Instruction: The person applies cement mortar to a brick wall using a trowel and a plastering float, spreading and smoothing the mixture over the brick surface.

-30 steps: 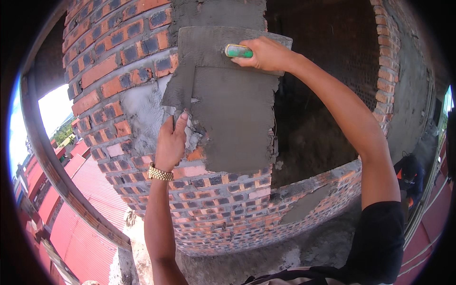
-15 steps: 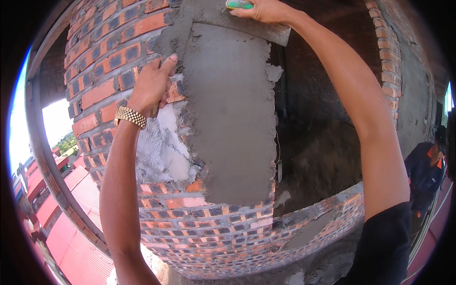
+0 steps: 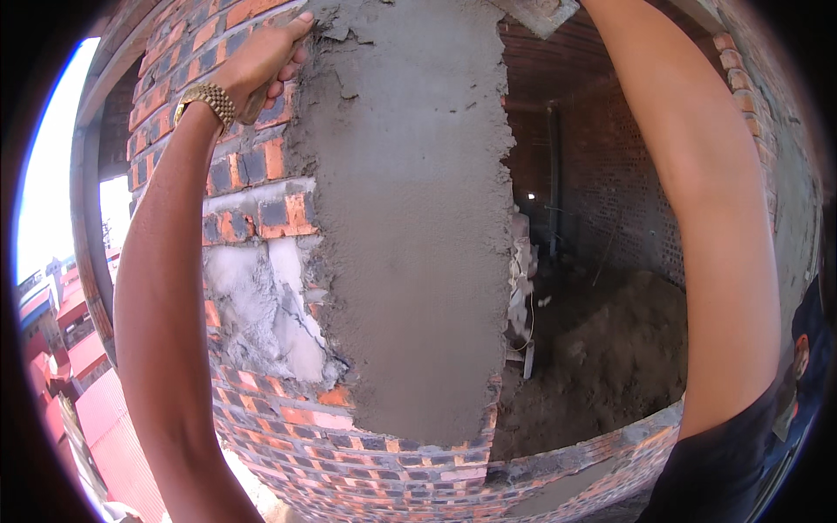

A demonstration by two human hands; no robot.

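My left hand (image 3: 272,65), a metal-banded watch (image 3: 207,100) at its wrist, is closed round a brown wooden handle (image 3: 253,106) near the left edge of a strip of wet grey mortar (image 3: 418,235). The rest of that tool is hidden behind the hand and at the top edge. My right forearm (image 3: 715,157) reaches up past the top right, so the right hand is out of the picture. Beside it, at the top edge, shows the mortar-smeared corner of a flat plastering float (image 3: 545,12). The mortar looks smooth in the middle and ragged along both sides.
Bare brickwork (image 3: 244,166) with a whitish patch (image 3: 248,296) lies left of the mortar. On the right is a dark opening with a heap of sand or earth (image 3: 619,349) inside. A low brick sill (image 3: 593,453) runs below. Red roofs (image 3: 122,436) lie far below left.
My view has shifted upward on the wall. My left hand has moved up along the mortar edge. The right hand and its green-handled float have gone up, the hand leaving the picture.
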